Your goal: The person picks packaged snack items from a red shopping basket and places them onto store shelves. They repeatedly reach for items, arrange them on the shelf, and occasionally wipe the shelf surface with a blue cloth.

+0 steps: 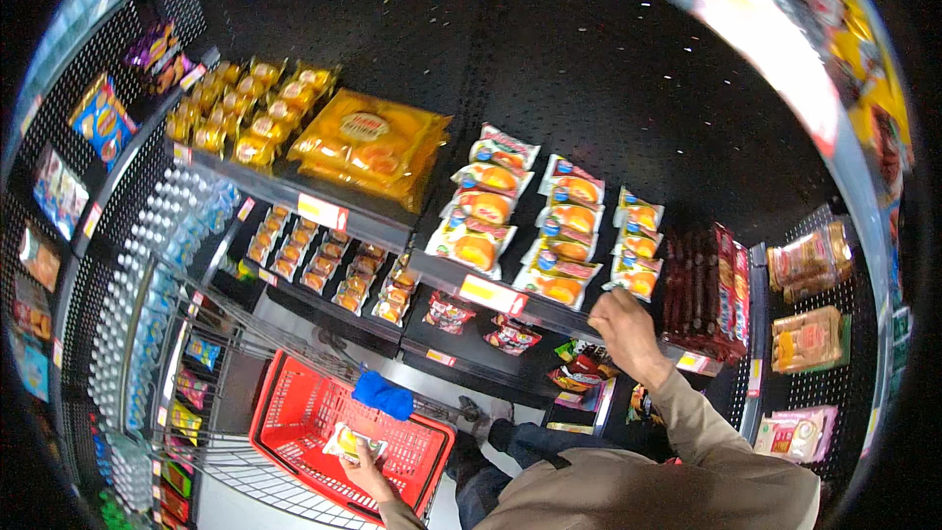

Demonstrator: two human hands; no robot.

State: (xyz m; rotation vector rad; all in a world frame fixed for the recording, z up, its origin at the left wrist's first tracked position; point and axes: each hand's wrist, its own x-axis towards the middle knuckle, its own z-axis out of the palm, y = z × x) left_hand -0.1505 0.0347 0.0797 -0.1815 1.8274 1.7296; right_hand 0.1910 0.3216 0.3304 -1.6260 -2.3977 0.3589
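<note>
My left hand (363, 472) holds a packaged bun (352, 443) in a white and yellow wrapper, over the inside of a red plastic shopping basket (266, 412). At the front edge of the black shelf (541, 311) is my right hand (625, 335), fingers curled. It sits just below a short row of wrapped buns (637, 276). Whether its fingers grip the front packet cannot be made out. Two more rows of wrapped buns, a middle row (563, 276) and a left row (471, 239), stand to its left.
The basket rests in a wire shopping cart (250, 467), beside a blue cloth-like bundle (383, 395). Large golden bread bags (372, 143) lie farther left on the shelf. Dark red packets (692, 294) stand right of my right hand. Bottled water (165, 250) lines the left side.
</note>
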